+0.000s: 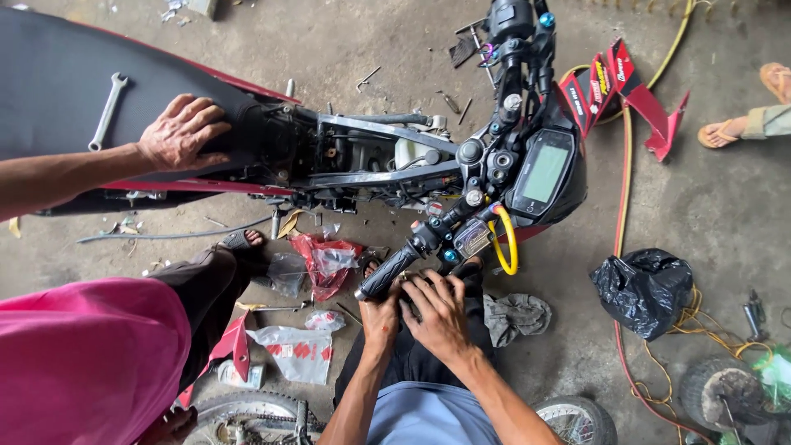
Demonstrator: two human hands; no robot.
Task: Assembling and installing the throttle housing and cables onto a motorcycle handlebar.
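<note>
My left hand (381,317) and my right hand (439,311) sit side by side just under the black handlebar grip (389,270) of the motorcycle (387,165). They rest on something dark near my lap. The fingers are bent, but I cannot tell what they hold. Another person's hand (183,132) lies flat on the black seat (49,74), near a silver wrench (108,110).
</note>
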